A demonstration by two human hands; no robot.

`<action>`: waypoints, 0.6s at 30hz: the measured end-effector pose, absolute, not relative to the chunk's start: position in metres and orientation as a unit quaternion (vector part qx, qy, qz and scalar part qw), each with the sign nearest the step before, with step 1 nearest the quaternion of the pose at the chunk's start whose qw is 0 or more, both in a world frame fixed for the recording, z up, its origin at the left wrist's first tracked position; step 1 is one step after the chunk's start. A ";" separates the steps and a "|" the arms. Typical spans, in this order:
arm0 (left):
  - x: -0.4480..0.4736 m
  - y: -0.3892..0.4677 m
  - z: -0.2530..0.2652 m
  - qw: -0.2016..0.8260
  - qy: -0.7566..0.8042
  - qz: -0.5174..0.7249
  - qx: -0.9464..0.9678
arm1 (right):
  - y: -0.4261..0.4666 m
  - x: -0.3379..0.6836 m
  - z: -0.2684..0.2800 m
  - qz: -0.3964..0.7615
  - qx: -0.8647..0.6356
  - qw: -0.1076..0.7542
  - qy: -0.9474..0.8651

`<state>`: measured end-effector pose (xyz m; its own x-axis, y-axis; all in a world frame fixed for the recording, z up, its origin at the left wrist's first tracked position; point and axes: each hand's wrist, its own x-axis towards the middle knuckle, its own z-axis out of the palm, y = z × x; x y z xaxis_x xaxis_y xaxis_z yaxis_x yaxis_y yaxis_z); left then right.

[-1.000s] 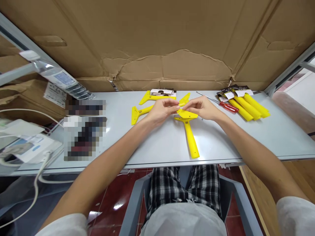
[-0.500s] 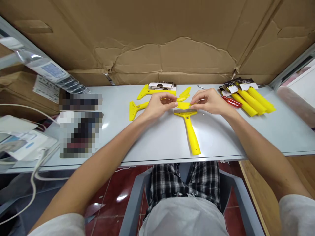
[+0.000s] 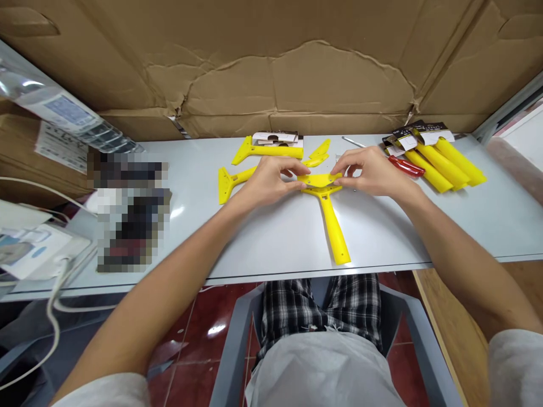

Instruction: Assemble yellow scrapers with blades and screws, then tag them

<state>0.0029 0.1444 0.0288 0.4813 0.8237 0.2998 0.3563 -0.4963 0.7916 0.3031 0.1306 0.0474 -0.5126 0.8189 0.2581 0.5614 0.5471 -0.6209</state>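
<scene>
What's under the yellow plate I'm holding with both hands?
Under the yellow plate is a yellow scraper; its handle and the near edge of its head show. The plate hides the rest of the head, so anything lying there can't be seen.

Fingertips [image 3: 302, 185] partly hide yellow plate [image 3: 319, 180]; left edge crops bottle [image 3: 68, 110].

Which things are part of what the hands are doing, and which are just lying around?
Part of the work, it seems:
yellow plate, pinched by the left hand and right hand
T-shaped yellow handle, just below the plate
red-handled screwdriver, untouched, probably a tool for it

Just lying about, I think:
plastic bottle
white cable
cardboard box on the left
</scene>
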 end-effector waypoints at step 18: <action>0.003 0.145 0.025 0.284 0.382 0.311 0.823 | 0.127 0.304 0.049 0.242 -0.402 0.235 -0.852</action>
